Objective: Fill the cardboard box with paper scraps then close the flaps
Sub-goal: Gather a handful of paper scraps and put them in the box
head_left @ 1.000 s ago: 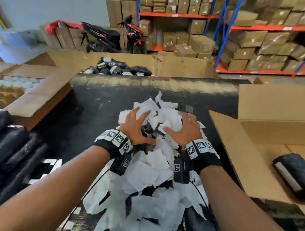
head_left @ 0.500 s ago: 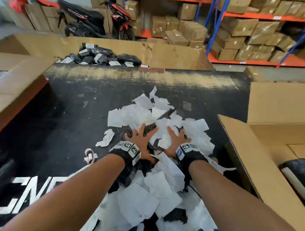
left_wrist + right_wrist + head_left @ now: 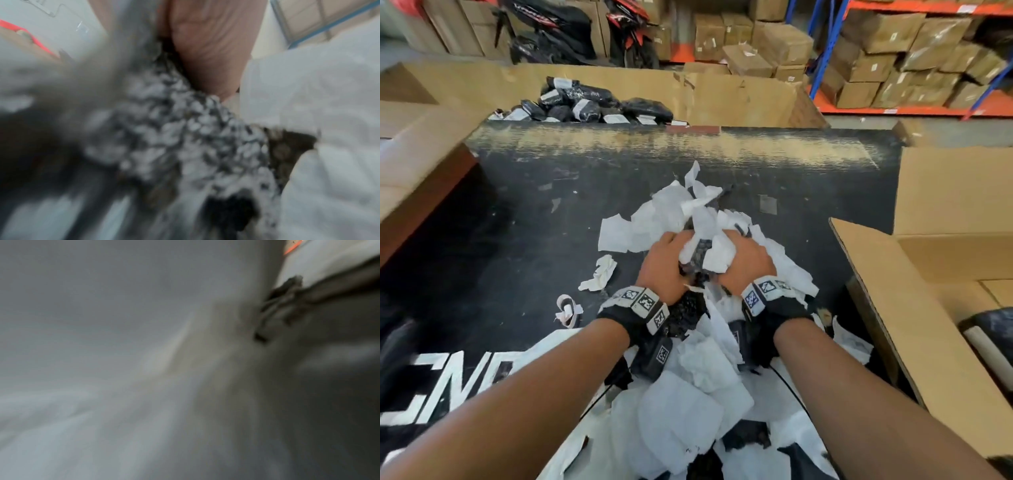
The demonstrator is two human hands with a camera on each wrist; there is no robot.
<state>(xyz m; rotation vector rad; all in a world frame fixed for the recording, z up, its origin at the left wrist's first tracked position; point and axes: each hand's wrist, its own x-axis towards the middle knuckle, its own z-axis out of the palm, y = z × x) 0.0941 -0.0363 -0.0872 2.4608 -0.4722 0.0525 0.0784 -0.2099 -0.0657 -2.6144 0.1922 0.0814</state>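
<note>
A heap of white and black paper scraps (image 3: 688,387) lies on the black table (image 3: 517,240) in the head view. Both hands are sunk in it side by side. My left hand (image 3: 666,262) and my right hand (image 3: 743,260) curl their fingers round a bunch of scraps (image 3: 705,246) squeezed between them. The open cardboard box (image 3: 914,294) stands at the right, its near flap (image 3: 887,322) sloping toward the heap. The left wrist view shows blurred speckled scraps (image 3: 185,138) against my palm (image 3: 207,48). The right wrist view is a grey blur of paper (image 3: 123,369).
A black wrapped parcel (image 3: 993,339) lies inside the box. A big cardboard bin of black parcels (image 3: 592,102) stands beyond the table's far edge. More cardboard (image 3: 417,161) borders the left side. Small loose scraps (image 3: 599,274) lie left of the heap. Shelves of cartons (image 3: 914,51) fill the background.
My fingers were spread flat on the heap; they have now curled and drawn a bunch of scraps together between both hands. The head view has shifted slightly.
</note>
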